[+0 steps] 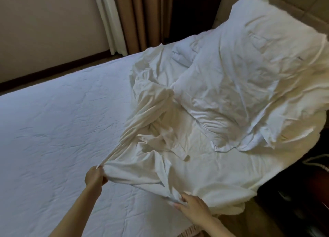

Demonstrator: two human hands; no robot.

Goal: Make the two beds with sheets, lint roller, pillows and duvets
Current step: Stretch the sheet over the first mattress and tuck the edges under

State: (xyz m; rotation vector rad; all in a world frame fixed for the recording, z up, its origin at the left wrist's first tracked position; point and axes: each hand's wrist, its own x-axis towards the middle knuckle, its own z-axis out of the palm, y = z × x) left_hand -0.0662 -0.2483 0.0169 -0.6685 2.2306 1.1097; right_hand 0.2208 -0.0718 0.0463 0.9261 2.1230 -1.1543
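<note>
Duvet cover (178, 147), crumpled, heaped beyond both hands against pillow (249, 58). Pinched at bunched edge by left hand (94, 176); touched at hem by right hand (194, 203), grip impossible to tell. Better to find both corners, then pull apart evenly.

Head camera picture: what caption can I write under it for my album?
Left hand grips a crumpled white sheet, right hand at its edge, over a bed with a pillow behind.

Ahead of you, a pale wall (44, 23) meets a dark baseboard (53, 68). Beside it hang a white curtain (110, 23) and a brown curtain (140, 18), touching. Far right: beige panel (302, 1), dark furniture (302, 192) below.
</note>
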